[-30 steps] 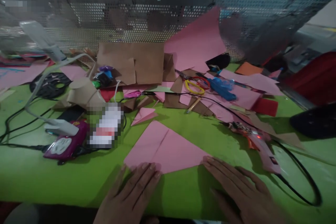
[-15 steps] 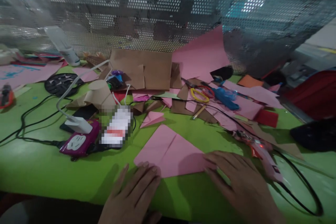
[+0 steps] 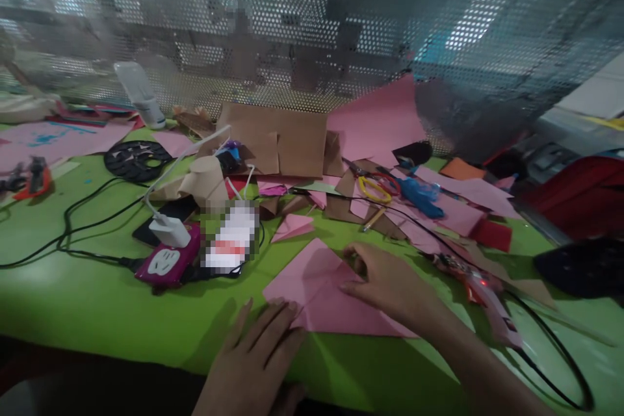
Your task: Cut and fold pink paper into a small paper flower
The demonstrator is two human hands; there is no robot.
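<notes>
A creased pink paper sheet lies on the green table directly in front of me, one point facing away and a long edge toward me. My left hand rests flat with fingers stretched, their tips on the sheet's near left edge. Over the sheet's upper right side is my right hand. Its fingers are curled and its thumb stands apart from them, with no paper visibly pinched between. A small folded pink paper lies just beyond the sheet.
Left of the sheet are a phone and a purple power socket with a white charger. A pink glue gun with its cord lies at right. Behind are scissors, a pencil, paper scraps and a brown cardboard piece.
My right hand has let go of the sheet's right corner and moved up and left over the sheet. My left hand stays on the near left edge. The view has shifted slightly.
</notes>
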